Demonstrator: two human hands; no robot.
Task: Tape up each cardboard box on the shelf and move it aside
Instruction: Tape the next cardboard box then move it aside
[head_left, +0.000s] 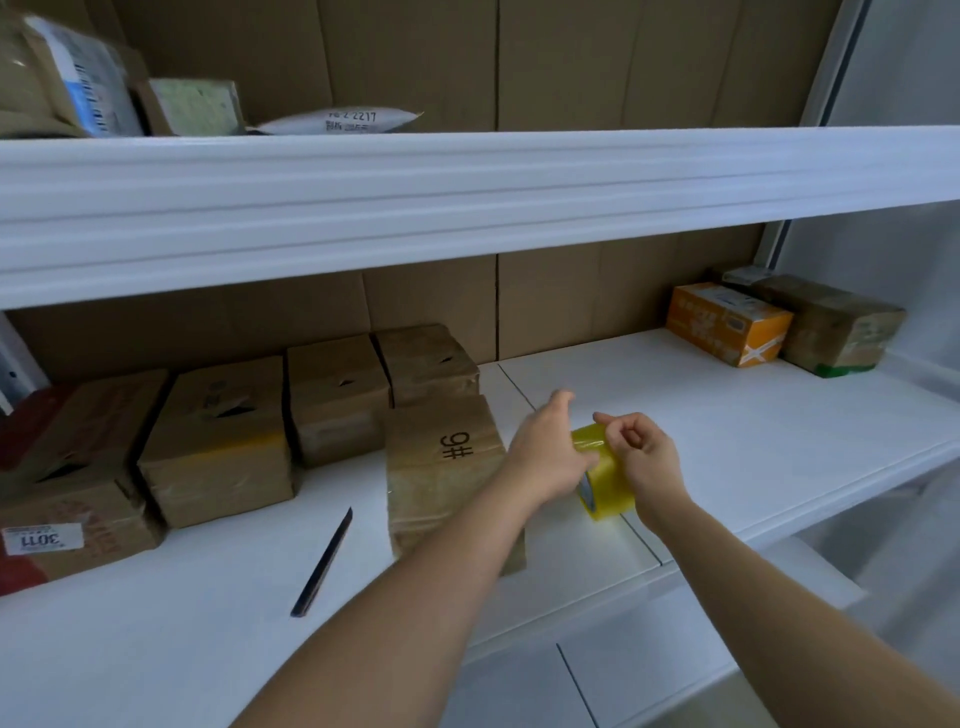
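Tape roll (605, 475) held above the middle of the shelf (779, 415), just off the right side of the box (447, 467) marked 9#. Left hand (545, 452) gripping the roll's near side, index finger pointing out straight. Right hand (641, 452) curled over the top, fingertips apparently picking at the tape; whether the loose end is caught, cannot tell. Likely step: finding and peeling the free end. Best done by steadying the roll, working a nail under the edge, then drawing it out straight and flat over the box seam. Knife (324, 561) lying near the shelf's front edge, ready for cutting. More boxes (218, 441) waiting along the back left.
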